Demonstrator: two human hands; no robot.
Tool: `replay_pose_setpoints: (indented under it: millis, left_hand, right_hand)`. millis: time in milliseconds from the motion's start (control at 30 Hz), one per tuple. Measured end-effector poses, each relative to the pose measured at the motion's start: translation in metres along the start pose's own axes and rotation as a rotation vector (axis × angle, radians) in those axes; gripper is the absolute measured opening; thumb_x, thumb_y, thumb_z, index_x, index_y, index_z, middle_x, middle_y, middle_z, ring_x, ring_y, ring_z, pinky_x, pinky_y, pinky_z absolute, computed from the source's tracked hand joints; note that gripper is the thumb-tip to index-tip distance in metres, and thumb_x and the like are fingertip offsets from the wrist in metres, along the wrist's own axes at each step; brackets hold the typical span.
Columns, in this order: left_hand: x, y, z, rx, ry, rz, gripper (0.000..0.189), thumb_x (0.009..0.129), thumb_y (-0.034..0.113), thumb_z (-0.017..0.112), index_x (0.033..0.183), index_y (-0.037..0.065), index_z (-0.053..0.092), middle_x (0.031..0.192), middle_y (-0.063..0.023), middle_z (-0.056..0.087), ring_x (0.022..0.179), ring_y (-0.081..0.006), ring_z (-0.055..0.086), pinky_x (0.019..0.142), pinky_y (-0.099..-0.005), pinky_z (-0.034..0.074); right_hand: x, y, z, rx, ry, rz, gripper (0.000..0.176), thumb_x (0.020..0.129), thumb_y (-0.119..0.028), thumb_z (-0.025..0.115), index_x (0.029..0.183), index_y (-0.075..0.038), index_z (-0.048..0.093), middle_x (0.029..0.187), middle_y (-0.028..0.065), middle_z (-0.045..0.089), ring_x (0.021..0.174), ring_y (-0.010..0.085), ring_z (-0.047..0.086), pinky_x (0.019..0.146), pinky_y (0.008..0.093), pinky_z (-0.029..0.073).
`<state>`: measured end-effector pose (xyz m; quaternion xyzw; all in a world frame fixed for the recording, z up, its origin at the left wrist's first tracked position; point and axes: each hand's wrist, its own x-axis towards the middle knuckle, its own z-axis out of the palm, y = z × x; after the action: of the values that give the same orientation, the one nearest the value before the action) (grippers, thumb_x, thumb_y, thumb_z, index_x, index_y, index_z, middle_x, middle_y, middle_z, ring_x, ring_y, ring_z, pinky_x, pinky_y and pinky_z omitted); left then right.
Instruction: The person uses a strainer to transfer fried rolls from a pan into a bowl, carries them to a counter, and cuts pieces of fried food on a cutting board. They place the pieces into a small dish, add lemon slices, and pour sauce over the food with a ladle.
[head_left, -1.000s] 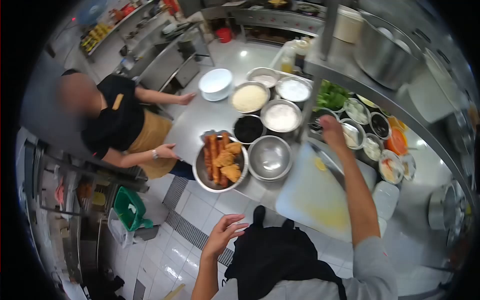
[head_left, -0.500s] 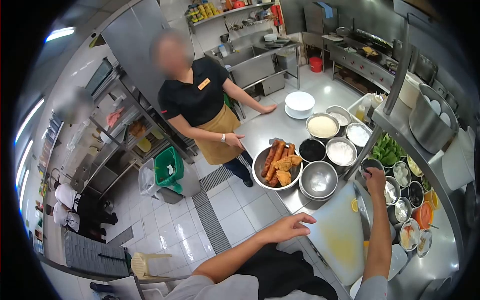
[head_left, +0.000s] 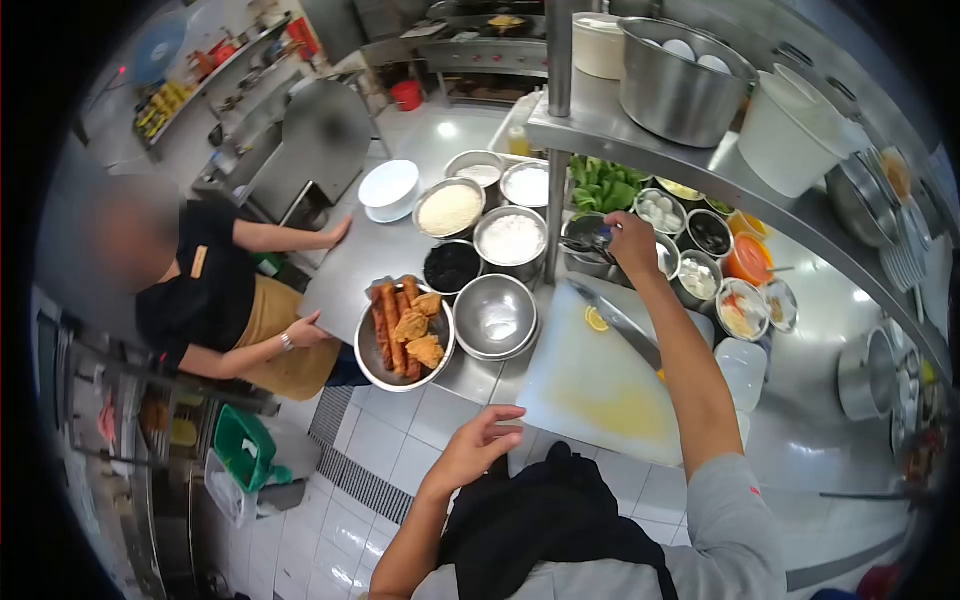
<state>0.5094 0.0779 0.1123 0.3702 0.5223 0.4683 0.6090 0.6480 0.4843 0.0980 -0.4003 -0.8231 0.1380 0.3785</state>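
Observation:
My right hand [head_left: 632, 243] is closed at a metal container [head_left: 586, 262] near the shelf post. Dark and shiny utensil parts show beside its fingers, but I cannot make out what it grips. My left hand [head_left: 472, 452] hangs open in the air before the counter edge, fingers apart, touching nothing. Between the hands lies a white cutting board [head_left: 560, 375], stained yellow, bearing a knife [head_left: 622, 322] and a lemon slice [head_left: 597, 318]. Left of the board are stacked empty metal bowls [head_left: 495, 315] and a bowl [head_left: 362, 365] of fried rolls [head_left: 388, 325] and golden fried pieces [head_left: 425, 350].
Tubs of white powder [head_left: 510, 237], crumbs [head_left: 450, 209] and a black ingredient [head_left: 452, 267] stand behind the bowls. Leafy greens [head_left: 605, 185] and several ingredient containers sit under an overhead shelf [head_left: 640, 145]. A co-worker [head_left: 215, 280] rests both hands at the counter's left side.
The view has swung to the right. My right hand remains at the metal container, with more of the dark utensil showing. My left hand stays open, now lower relative to the board.

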Motion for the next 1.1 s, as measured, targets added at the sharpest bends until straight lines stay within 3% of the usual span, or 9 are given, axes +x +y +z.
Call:
replay_pose_setpoints:
  millis: [200, 333, 567, 667, 700, 767, 933, 1000, 1100]
  left_hand:
    - [0.01, -0.004, -0.019, -0.198, 0.005, 0.092, 0.044, 0.098, 0.01, 0.058, 0.139, 0.004, 0.044, 0.14, -0.0139, 0.052, 0.122, -0.0266, 0.057, 0.099, -0.0354, 0.046]
    - [0.056, 0.012, -0.012, -0.243, -0.261, 0.061, 0.055, 0.101, 0.028, 0.054, 0.149, 0.011, 0.032, 0.146, -0.0134, 0.046, 0.129, -0.0276, 0.051, 0.102, -0.0408, 0.044]
    - [0.1, 0.008, 0.003, -0.848, -0.315, -0.023, 0.059, 0.101, 0.032, 0.055, 0.149, 0.01, 0.03, 0.141, -0.0161, 0.05, 0.122, -0.029, 0.058, 0.097, -0.0422, 0.049]
    - [0.093, -0.022, 0.006, -0.59, -0.243, -0.078, 0.051, 0.096, 0.022, 0.062, 0.137, 0.005, 0.038, 0.095, -0.0128, 0.066, 0.075, -0.0215, 0.069, 0.066, -0.0312, 0.055]
    - [0.086, -0.038, 0.0, -0.586, -0.244, -0.092, 0.051, 0.096, 0.022, 0.062, 0.137, 0.005, 0.038, 0.095, -0.0128, 0.066, 0.075, -0.0215, 0.069, 0.066, -0.0312, 0.055]
    - [0.061, -0.044, -0.023, 0.076, 0.036, 0.09, 0.057, 0.094, 0.017, 0.064, 0.14, 0.003, 0.035, 0.089, -0.0101, 0.065, 0.077, -0.0181, 0.067, 0.066, -0.0305, 0.054]
    - [-0.003, -0.042, -0.147, 0.475, 0.503, 0.346, 0.081, 0.08, 0.025, 0.079, 0.149, 0.013, 0.037, 0.09, -0.0109, 0.065, 0.079, -0.0237, 0.065, 0.072, -0.0362, 0.052]
    - [-0.022, -0.028, -0.196, 0.698, 0.544, 0.219, 0.083, 0.077, 0.025, 0.081, 0.148, 0.016, 0.04, 0.094, -0.0097, 0.067, 0.08, -0.0253, 0.065, 0.073, -0.0374, 0.053]
    - [-0.025, -0.009, -0.242, 0.979, 0.543, 0.157, 0.082, 0.074, 0.024, 0.082, 0.146, 0.02, 0.044, 0.092, -0.0072, 0.067, 0.081, -0.0263, 0.065, 0.073, -0.0395, 0.053]
  right_hand:
    - [-0.03, -0.038, -0.039, -0.008, 0.177, -0.015, 0.018, 0.077, 0.004, 0.062, 0.09, -0.005, 0.07, 0.093, 0.0138, 0.071, 0.083, 0.0314, 0.068, 0.074, 0.0378, 0.053]
    - [-0.059, -0.071, -0.048, -0.043, 0.407, -0.114, 0.02, 0.077, 0.009, 0.06, 0.088, -0.003, 0.07, 0.099, 0.0105, 0.072, 0.09, 0.0278, 0.069, 0.079, 0.0325, 0.054]
    - [-0.238, -0.214, -0.016, 0.247, 0.579, 0.074, 0.01, 0.088, 0.009, 0.061, 0.095, 0.001, 0.061, 0.106, 0.0168, 0.067, 0.099, 0.0291, 0.065, 0.086, 0.0365, 0.053]
    - [-0.296, -0.246, 0.004, 0.241, 0.356, 0.11, 0.019, 0.082, 0.009, 0.065, 0.097, -0.001, 0.06, 0.103, 0.0162, 0.068, 0.096, 0.0305, 0.067, 0.086, 0.0372, 0.053]
    - [-0.308, -0.247, 0.005, 0.241, 0.358, 0.124, 0.019, 0.082, 0.009, 0.065, 0.097, -0.001, 0.06, 0.103, 0.0162, 0.068, 0.096, 0.0305, 0.067, 0.086, 0.0372, 0.053]
    - [-0.328, -0.237, -0.001, 0.411, 0.284, 0.309, 0.021, 0.082, 0.01, 0.063, 0.099, 0.0, 0.06, 0.101, 0.0169, 0.067, 0.094, 0.0312, 0.067, 0.085, 0.0375, 0.053]
    - [-0.347, -0.201, -0.033, -0.01, 0.161, 0.271, 0.025, 0.085, 0.008, 0.058, 0.109, 0.002, 0.06, 0.102, 0.0143, 0.067, 0.081, 0.0246, 0.066, 0.077, 0.0344, 0.052]
    - [-0.35, -0.192, -0.032, 0.139, 0.174, 0.613, 0.021, 0.088, 0.005, 0.057, 0.108, 0.002, 0.061, 0.1, 0.0125, 0.068, 0.076, 0.0201, 0.065, 0.073, 0.0315, 0.051]
    - [-0.351, -0.187, -0.03, 0.148, 0.154, 0.645, 0.017, 0.089, 0.003, 0.058, 0.105, 0.001, 0.063, 0.096, 0.012, 0.067, 0.072, 0.0181, 0.065, 0.068, 0.0299, 0.051]
